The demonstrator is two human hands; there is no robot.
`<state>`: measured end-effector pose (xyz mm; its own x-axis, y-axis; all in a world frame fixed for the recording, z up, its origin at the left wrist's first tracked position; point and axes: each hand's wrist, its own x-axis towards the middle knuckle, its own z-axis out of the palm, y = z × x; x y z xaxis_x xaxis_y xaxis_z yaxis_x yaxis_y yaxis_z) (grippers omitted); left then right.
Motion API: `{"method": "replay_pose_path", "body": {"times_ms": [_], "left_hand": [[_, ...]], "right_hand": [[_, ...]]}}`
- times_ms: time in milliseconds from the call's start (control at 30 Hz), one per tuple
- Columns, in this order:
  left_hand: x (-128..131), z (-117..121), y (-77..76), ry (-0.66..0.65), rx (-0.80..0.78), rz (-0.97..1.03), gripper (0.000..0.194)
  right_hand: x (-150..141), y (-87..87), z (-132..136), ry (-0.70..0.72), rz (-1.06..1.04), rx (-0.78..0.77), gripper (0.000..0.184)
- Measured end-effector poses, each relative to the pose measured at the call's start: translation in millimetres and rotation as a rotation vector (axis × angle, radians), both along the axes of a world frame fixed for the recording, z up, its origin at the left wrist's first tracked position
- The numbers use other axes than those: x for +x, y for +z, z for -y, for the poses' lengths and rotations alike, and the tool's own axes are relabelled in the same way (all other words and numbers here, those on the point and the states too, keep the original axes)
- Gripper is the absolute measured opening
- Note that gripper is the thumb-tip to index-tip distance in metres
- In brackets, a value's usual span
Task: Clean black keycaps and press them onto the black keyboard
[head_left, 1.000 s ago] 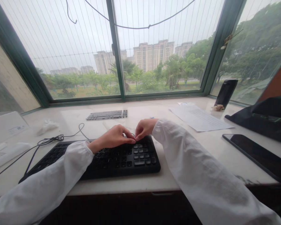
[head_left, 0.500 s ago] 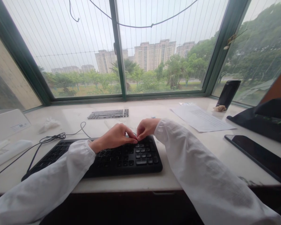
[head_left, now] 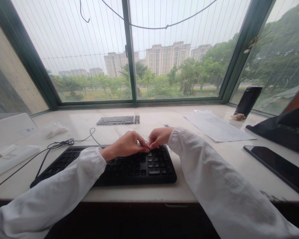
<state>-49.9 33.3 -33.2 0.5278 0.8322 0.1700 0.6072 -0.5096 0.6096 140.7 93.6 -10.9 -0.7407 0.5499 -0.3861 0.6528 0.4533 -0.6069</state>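
Note:
A black keyboard (head_left: 134, 179) lies near the front edge of the table, some of its key positions looking like bare sockets. Over its upper right part, beside the number pad, my left hand (head_left: 128, 144) and my right hand (head_left: 159, 136) meet fingertip to fingertip. Both are closed in a pinch. Whatever sits between the fingertips is too small to make out. Behind the keyboard, rows of loose dark keycaps (head_left: 118, 120) are laid out on the white tabletop.
A cable (head_left: 62, 143) coils at the left near a white box (head_left: 12, 127) and crumpled plastic (head_left: 56, 130). On the right are printed paper (head_left: 216, 126), a phone (head_left: 276, 169), a dark upright object (head_left: 248, 102) and a black bag (head_left: 284, 129). Windows (head_left: 134, 79) stand behind.
The whole view has shifted slightly, so things appear a little further right. Both hands keep their pinch over the same part of the keyboard.

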Motion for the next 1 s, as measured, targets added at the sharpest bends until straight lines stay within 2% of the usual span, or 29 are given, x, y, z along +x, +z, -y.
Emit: {"method": "replay_pose_path", "body": {"times_ms": [167, 533, 767, 1000], "left_hand": [[-1.5, -2.8, 0.9, -0.01, -0.011, -0.026, 0.028], [-5.3, -9.3, 0.7, -0.045, -0.109, -0.044, 0.039], [0.6, -1.0, 3.8, -0.052, 0.008, -0.031, 0.033], [1.3, 1.2, 0.1, -0.043, 0.095, -0.052, 0.029]], "right_hand": [[0.4, -0.3, -2.2, -0.018, 0.016, -0.01, 0.032], [-2.7, 1.3, -1.6, -0.019, 0.079, 0.019, 0.031], [-9.0, 3.1, -0.3, -0.012, 0.142, 0.035, 0.031], [-11.1, 0.4, -3.3, -0.032, 0.118, 0.014, 0.033]]}}
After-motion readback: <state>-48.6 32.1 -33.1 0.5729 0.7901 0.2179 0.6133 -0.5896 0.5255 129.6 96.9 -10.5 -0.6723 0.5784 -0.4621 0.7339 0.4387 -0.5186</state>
